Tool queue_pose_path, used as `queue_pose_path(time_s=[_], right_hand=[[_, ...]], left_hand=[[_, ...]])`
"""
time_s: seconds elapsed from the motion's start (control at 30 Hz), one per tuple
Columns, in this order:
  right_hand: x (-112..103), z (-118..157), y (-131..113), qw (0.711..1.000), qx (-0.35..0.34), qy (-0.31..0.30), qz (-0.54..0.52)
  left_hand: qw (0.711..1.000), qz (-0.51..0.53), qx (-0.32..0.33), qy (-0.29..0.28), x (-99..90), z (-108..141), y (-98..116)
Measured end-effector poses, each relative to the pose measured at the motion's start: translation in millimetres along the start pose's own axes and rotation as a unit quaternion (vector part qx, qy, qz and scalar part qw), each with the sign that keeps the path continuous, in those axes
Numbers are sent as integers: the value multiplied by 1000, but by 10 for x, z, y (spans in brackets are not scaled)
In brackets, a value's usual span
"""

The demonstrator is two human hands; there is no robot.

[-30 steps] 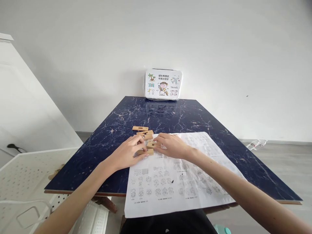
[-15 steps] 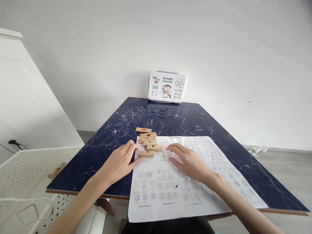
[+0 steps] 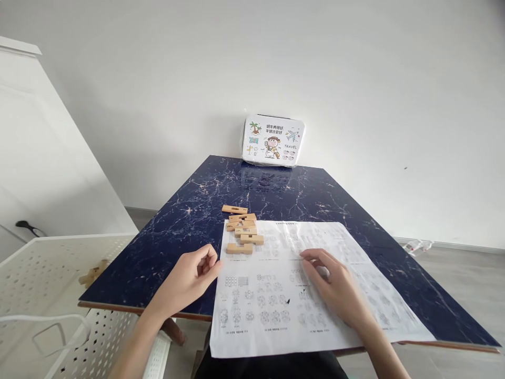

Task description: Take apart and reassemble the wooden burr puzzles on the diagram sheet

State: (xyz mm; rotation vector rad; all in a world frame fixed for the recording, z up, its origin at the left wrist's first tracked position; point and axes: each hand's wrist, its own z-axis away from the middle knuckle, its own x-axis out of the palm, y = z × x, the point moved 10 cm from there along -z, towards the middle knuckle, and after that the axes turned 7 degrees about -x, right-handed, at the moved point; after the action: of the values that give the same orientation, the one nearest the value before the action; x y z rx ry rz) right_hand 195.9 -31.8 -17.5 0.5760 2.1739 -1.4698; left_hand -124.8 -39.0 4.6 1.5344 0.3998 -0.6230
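Several notched wooden puzzle blocks point(image 3: 239, 249) lie in a loose, overlapping column at the upper left of a printed paper sheet point(image 3: 272, 337). Some carry a number, and the farthest block point(image 3: 234, 209) sits on the bare tabletop. My left hand point(image 3: 191, 273) is beside the sheet's left edge, just nearer than the blocks. Its fingers curl in toward the palm, with nothing in them, and the thumb points at the paper. My right hand point(image 3: 335, 284) rests over the middle of the sheet, fingers bent, thumb a little apart from the index finger, with no block in it.
The blue marbled table point(image 3: 189, 202) narrows toward the wall. A white case point(image 3: 273, 141) with cartoon prints leans there. At left is a white perforated rack point(image 3: 35, 263) with a wooden piece point(image 3: 91, 276) on it. Clear plastic point(image 3: 418, 246) lies beyond the table's right edge.
Both hands have drawn back from the blocks, the left toward me and the right toward me and rightward. The left fingers have curled in. The blocks keep their arrangement; the view shifted slightly.
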Motion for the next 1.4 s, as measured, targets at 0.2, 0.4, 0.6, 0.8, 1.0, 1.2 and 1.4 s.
queue_pose_path(time_s=[0.2, 0.4, 0.6, 0.8, 1.0, 1.2, 1.4], right_hand=[[15, 26, -132, 999, -25, -8, 38], [-19, 34, -154, 996, -44, 3, 75], [-8, 47, -113, 996, -30, -2, 82], [18, 57, -130, 996, -39, -12, 79], [31, 40, -179, 995, -42, -19, 83], [26, 40, -195, 996, -33, -23, 75], [39, 33, -212, 996, -40, -26, 78]], left_hand=[[1000, 2, -13, 13, -14, 10, -20], [1000, -17, 1, 19, 13, -14, 2], [998, -51, 31, 36, 17, -22, 73], [994, -63, 46, 75, -51, -36, 99], [985, -94, 59, 131, -163, -32, 92], [978, -127, 67, 149, -196, -33, 88], [977, -133, 68, 151, -202, -36, 107]])
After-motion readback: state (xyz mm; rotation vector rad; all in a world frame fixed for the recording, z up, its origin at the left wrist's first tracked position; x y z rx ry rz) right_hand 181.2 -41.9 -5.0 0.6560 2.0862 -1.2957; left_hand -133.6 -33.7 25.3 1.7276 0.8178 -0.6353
